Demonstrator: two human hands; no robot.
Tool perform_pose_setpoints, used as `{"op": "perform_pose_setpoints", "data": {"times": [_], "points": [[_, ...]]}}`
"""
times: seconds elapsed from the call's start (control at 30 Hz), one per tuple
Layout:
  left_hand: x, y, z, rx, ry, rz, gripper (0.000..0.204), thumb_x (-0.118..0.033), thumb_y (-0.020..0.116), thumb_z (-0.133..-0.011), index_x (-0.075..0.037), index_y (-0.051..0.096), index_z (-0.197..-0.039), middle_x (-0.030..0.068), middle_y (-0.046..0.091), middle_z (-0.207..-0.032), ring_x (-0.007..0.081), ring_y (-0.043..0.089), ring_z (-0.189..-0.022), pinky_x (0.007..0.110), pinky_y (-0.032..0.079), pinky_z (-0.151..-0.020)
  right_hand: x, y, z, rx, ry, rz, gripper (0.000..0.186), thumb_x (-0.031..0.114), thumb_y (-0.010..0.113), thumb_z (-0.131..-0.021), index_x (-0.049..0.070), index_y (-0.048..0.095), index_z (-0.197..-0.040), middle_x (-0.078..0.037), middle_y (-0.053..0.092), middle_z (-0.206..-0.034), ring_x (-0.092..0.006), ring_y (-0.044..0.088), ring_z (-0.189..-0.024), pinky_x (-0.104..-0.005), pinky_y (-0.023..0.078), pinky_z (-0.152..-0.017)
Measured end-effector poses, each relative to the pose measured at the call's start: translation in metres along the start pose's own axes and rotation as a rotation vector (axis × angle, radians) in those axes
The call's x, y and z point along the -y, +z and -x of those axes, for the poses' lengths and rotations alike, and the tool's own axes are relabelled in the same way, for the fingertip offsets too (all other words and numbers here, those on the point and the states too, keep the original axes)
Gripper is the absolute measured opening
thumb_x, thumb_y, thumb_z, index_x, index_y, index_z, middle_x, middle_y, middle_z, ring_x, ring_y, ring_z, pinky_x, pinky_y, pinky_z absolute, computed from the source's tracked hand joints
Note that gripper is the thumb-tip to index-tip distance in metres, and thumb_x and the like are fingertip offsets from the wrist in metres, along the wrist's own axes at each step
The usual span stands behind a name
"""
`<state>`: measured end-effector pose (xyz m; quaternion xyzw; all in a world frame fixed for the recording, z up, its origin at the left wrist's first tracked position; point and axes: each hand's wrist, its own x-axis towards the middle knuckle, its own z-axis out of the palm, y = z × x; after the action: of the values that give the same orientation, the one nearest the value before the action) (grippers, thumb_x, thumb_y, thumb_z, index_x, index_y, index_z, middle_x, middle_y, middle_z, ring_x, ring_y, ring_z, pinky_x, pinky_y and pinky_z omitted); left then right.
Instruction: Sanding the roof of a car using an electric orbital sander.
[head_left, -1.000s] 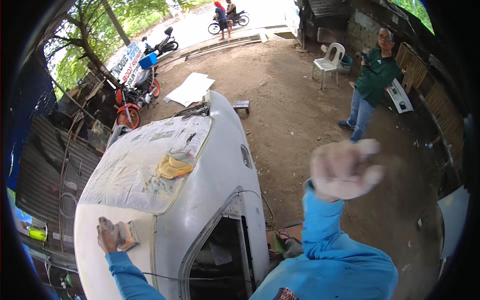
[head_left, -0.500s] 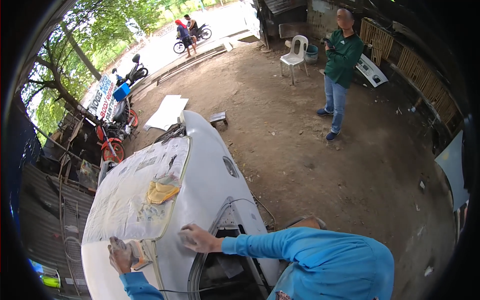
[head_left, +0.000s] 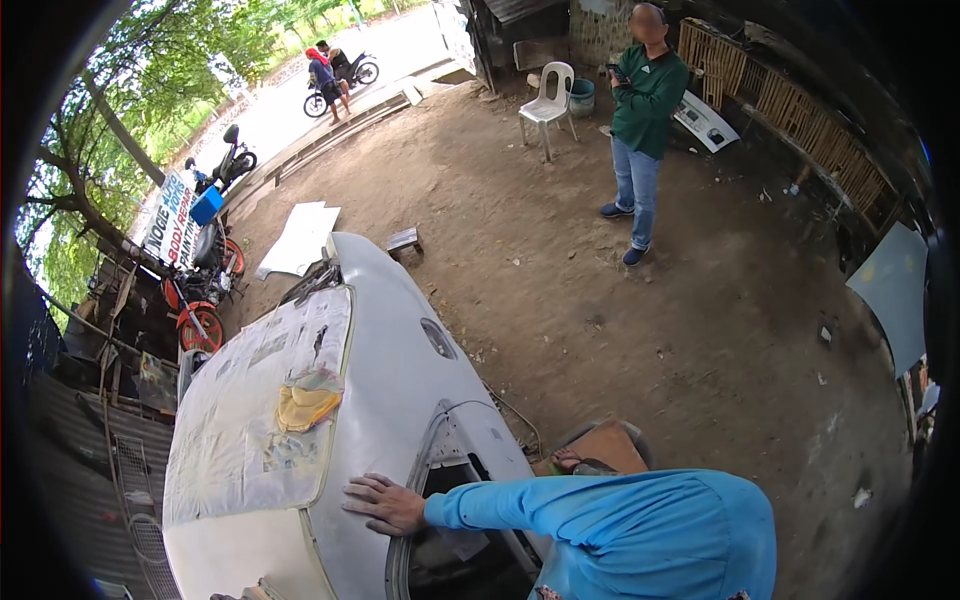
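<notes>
White chair (head_left: 547, 110), red motorcycle (head_left: 206, 286), standing person (head_left: 646, 112)

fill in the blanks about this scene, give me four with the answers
The hand resting on the car is the wearer's ____ hand.
The sleeve on that arm is ____ in colour.
The person by the chair wears a ____ top.
That chair is ____ in colour.

Missing words: right; blue; green; white
</notes>
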<state>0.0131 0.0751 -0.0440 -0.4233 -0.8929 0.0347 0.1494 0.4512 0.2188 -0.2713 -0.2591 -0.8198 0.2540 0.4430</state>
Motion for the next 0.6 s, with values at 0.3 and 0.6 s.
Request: {"op": "perform_pose_setpoints", "data": {"times": [0.3,0.6], "points": [[-0.159,-0.013,-0.015,0.023,0.246,0.196,0.059,-0.025,0.073,-0.082,-0.012,0.051,-0.135,0.0186,0.066,-0.120,0.0393,0.066,-0.109,0.051,0.051,-0.093,-0.004,0.001,0.002,0.042,0.009,0.021,0.059,0.032,0.052,-0.099,0.010,0.042,-0.153,-0.022,0.035,-0.157,-0.0425,0.030,-0.148,-0.0570,0.020,-0.123],[-0.158,-0.022,-0.103,0.157,-0.065,0.088,0.064,-0.039,0.074,-0.080,-0.020,0.051,-0.136,0.0191,0.065,-0.129,0.0405,0.066,-0.116,0.050,0.053,-0.097,0.002,0.003,-0.044,0.160,-0.164,-0.082,0.057,0.031,0.069,-0.090,0.013,0.056,-0.143,-0.017,0.048,-0.148,-0.0423,0.038,-0.143,-0.0587,0.026,-0.120]]}}
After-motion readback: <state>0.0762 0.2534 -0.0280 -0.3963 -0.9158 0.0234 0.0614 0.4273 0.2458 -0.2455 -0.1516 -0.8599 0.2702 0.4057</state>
